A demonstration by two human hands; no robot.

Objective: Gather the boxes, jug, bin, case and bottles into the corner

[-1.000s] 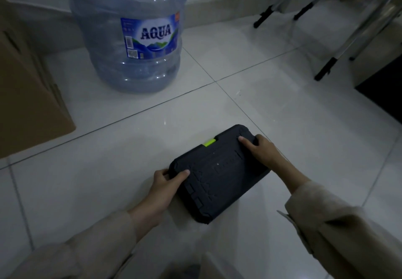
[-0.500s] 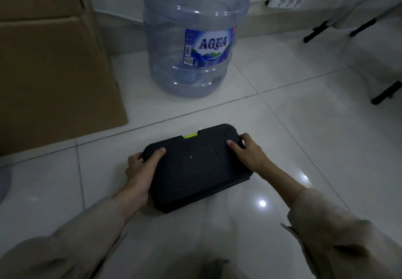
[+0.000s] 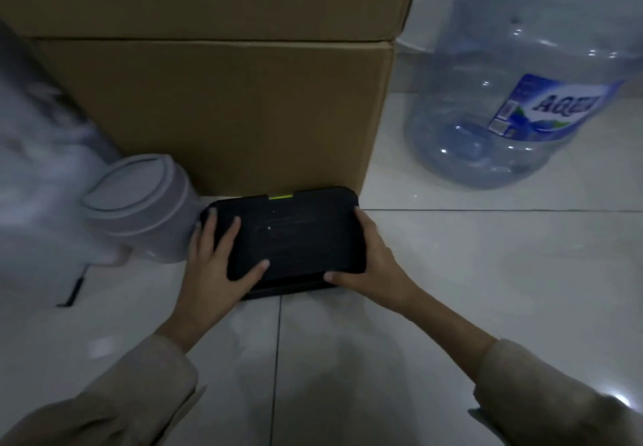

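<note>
My left hand (image 3: 215, 264) and right hand (image 3: 368, 264) grip the black case (image 3: 295, 236) (against the lower box (image 3: 222, 111)).

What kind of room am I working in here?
Probably a home or small office storage corner, indoors: glossy white tiled floor, stacked cardboard boxes, a big water jug and a small swing-lid bin beside the black case.

One head-worn camera looks steeply down, close over the white tiled floor (image 3: 487, 289), facing the brown cardboard box (image 3: 215, 111).
</note>
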